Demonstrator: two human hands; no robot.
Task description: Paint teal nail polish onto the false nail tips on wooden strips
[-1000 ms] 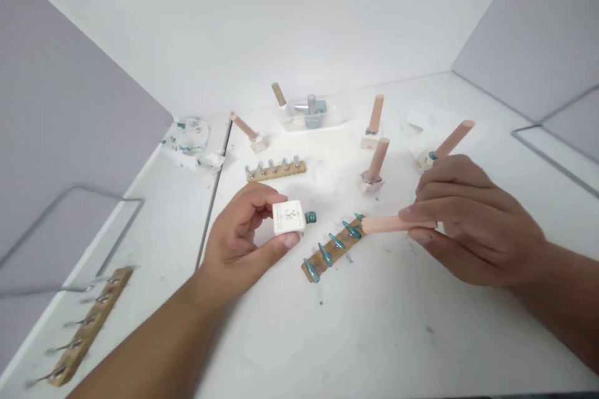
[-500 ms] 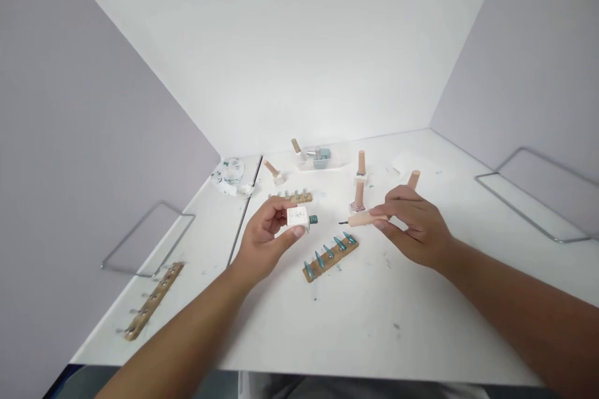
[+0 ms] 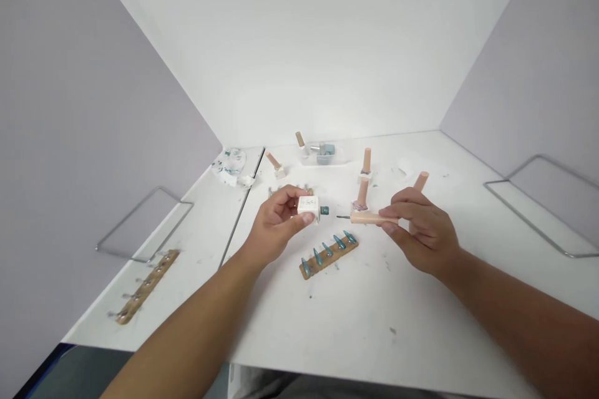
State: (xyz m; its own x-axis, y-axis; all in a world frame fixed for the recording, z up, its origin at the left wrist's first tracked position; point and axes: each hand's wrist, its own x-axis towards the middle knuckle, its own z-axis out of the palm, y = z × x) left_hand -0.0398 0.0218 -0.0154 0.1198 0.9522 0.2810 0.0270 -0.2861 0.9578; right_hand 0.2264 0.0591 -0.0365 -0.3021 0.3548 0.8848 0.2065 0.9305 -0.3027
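— Drifted a little rightward since half a second back: left hand (image 3: 276, 224), pinched around the white polish bottle (image 3: 309, 206), open teal neck pointed at the brush.

— And right hand (image 3: 423, 230)?

— Clamped on the peach brush cap (image 3: 372, 218), held level, dark bristle tip just short of the neck. Both held above mid-desk, over the wooden strip of teal nail tips (image 3: 327, 252).

— Handling?

— Judged light, rigid and smooth; glass probably, so breakable, and spillable while uncapped. Best gripped on the flat sides, as done. Cap best held mid-length.

— Elsewhere?

— Capped bottles (image 3: 364, 190) toward the far edge; another strip (image 3: 143, 287) near the left edge.
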